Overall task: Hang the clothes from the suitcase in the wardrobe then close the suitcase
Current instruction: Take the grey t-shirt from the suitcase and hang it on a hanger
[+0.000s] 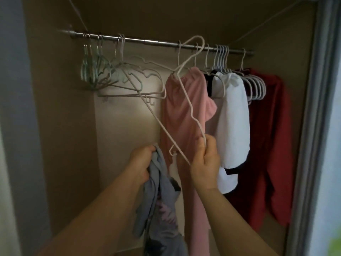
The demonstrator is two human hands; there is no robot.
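My left hand (142,161) grips a bunched grey garment (162,204) with a dark print, which hangs down in front of the wardrobe. My right hand (204,161) holds a white hanger (186,95) by one lower corner, tilted so its hook points up toward the metal rail (147,41). A pink garment (182,111), a white top with black trim (232,115) and a red garment (269,126) hang from the rail. The suitcase is out of view.
Several bare hangers (118,78), teal and white, cluster at the rail's left end, with more white ones (254,87) bunched toward the right. The wardrobe's door frame (317,108) stands at the right and a wall edge at the left.
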